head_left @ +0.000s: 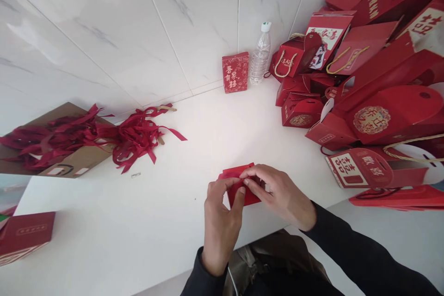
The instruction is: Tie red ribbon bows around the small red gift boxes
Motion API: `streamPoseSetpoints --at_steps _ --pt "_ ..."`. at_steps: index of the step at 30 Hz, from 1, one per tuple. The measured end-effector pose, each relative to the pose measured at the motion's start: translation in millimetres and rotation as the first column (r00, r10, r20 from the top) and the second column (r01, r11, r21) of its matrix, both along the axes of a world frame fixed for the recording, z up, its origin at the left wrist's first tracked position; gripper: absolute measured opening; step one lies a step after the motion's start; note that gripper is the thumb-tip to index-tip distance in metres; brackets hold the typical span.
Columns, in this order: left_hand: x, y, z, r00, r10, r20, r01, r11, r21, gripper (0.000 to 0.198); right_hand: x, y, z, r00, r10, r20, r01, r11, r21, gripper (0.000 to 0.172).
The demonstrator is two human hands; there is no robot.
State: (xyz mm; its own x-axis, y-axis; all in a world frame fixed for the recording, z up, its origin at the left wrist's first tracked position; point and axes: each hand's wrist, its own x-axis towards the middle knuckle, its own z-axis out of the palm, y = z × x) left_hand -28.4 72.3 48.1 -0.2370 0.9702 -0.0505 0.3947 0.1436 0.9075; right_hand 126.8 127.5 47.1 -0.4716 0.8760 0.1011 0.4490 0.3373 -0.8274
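View: head
Box [250, 198]: red and small, lying on the table [166, 222] near its front edge, directly under both hands, with a far flap and a near panel in sight and the middle covered
Left hand [224, 208]: bent into an almost closed pinch of thumb and forefinger, set on the box around its middle; impossible to tell exactly which piece is between the tips
Right hand [282, 192]: reaching in from the right, also narrowed to a pinch on the box, with tips just beside those opposite; again too small to tell what part is caught
Handling: probably very light, thin card by the look; stiff across the flat panels, softer along the folds, perhaps slightly slippery on smooth faces, and likely to dent or crease under a hard squeeze
Grip: best taken by outer edges and corners with light fingertips, steadying one side while working the folds; no pressing on the unsupported middle
Ribbons [137, 138]: red, heaped on the table beside a carton [86, 157] filled with more
Wall side: standing box [236, 74] upright, just beside a clear bottle [260, 53]
Right side: a crowded pile of red boxes [398, 111], some with cord handles
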Motion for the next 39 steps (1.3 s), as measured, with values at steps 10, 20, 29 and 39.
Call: streamPoseSetpoints --at_steps 10,20,29,39 --pt "4.3 4.8 -5.7 0.991 0.034 0.128 -0.06 0.978 0.199 0.01 2.0 -6.7 4.9 0.98 -0.187 0.063 0.181 0.979 0.091 0.011" --pt "3.7 13.3 -19.1 0.991 0.027 0.13 -0.047 0.987 0.153 0.032 15.2 4.8 8.3 0.96 -0.179 0.214 0.146 0.976 0.16 0.012" --pt "8.5 13.8 -9.8 0.97 0.003 0.241 -0.021 0.997 0.072 0.029 22.7 11.7 25.6 0.951 -0.014 0.308 -0.033 0.989 0.147 0.016" --pt "15.5 9.9 3.9 0.846 0.024 0.533 0.014 0.998 -0.068 0.037 19.9 15.7 30.9 0.983 0.094 0.161 -0.095 0.995 -0.001 0.023"
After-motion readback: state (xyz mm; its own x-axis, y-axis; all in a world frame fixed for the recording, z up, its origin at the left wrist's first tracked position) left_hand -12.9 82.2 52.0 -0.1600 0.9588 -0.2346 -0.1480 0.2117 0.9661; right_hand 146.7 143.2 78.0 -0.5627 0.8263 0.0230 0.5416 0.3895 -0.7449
